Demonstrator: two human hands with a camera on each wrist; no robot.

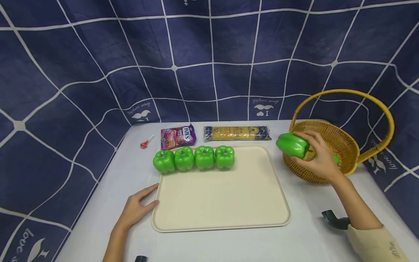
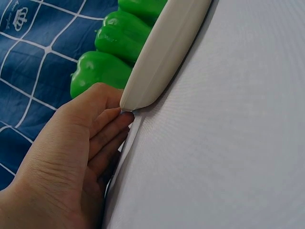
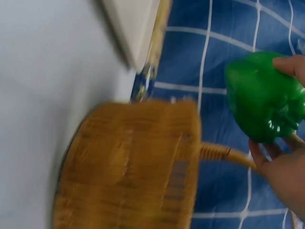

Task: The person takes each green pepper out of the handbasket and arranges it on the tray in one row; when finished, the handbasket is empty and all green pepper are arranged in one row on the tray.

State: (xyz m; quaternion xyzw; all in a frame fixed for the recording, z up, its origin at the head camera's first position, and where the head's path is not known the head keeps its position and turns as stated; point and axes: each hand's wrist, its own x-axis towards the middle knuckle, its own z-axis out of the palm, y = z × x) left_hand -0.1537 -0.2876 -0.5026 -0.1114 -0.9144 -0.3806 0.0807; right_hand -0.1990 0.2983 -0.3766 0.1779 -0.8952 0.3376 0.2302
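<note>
Now the right hand (image 1: 318,159) grips a green pepper (image 1: 291,145) between thumb and fingers; left hand (image 1: 135,208), spread, touches tray (image 1: 222,200).

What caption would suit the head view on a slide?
Right hand holding a green pepper by the wicker basket, left hand at the cream tray, four more peppers along its far edge.

The person's bare left forearm (image 1: 115,242) slants up and rightward from the lower edge of the head view, and its bare left grip (image 1: 136,209) lies low, thumb spread well apart from the loosely extended fingers. The right forearm (image 1: 353,202), emerging from a beige fabric sleeve (image 1: 376,243), reaches farther forward and inward, its bare right grip (image 1: 320,158) raised, thumb opposing the curved fingers in a firm hold.
</note>
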